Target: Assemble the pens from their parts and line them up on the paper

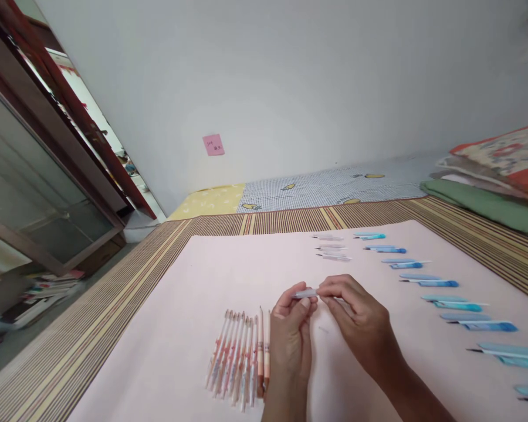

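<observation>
Both my hands meet over a pale pink sheet (193, 328). My left hand (291, 334) pinches a small clear pen part (305, 293) at its fingertips. My right hand (356, 319) is closed on the same piece from the right. Just left of my left hand lies a row of several pink-patterned pen barrels (240, 360). Farther back sit a few clear pen pieces (332, 251). A line of several blue pen parts with refills (435, 283) runs down the right side of the sheet.
The pink sheet lies on a striped mat (114, 305) over a bed. Folded blankets (493, 176) are piled at the right. A pink note (213, 144) sticks to the white wall. A glass-door cabinet (35, 176) and stacked books (39, 293) stand at the left.
</observation>
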Available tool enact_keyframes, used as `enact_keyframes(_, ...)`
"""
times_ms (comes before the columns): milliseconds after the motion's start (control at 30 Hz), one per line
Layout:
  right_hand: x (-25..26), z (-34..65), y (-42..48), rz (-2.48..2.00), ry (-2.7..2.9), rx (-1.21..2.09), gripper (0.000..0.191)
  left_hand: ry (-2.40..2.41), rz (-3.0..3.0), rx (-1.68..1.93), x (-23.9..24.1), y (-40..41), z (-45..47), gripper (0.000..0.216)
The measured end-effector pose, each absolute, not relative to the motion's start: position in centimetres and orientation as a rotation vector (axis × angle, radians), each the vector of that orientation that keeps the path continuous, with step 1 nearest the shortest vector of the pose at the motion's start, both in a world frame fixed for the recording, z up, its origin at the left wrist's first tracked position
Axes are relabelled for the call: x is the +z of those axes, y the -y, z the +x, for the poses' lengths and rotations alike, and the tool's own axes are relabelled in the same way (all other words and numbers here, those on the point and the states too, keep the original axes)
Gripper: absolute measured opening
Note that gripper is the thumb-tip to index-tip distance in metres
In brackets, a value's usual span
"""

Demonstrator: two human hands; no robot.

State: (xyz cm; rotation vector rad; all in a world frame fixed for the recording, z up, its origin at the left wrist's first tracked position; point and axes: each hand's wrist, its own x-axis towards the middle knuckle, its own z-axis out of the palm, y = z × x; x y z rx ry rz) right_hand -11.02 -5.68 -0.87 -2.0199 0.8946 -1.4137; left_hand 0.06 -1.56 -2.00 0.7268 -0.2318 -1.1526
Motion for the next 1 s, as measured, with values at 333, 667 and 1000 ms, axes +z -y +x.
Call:
enact_keyframes(333,-1.4,-10.7,5.9,-2.124,-0.870,-1.473,0.018,0.278,0.734,-1.136,-2.2,1.4,0.1,0.034)
enact_keyframes(667,-2.4,-10.8,6.5,-2.165,-0.893,-1.275,0.016,0.384,0.856,-1.060,-2.5,1.4,0.7,0.032)
enact_keyframes(1000,-6.1,-11.4,8.5,-1.985,-1.075,-0.933,0.010,0.601,1.208,-0.925,-4.6,2.3,0.8,0.027)
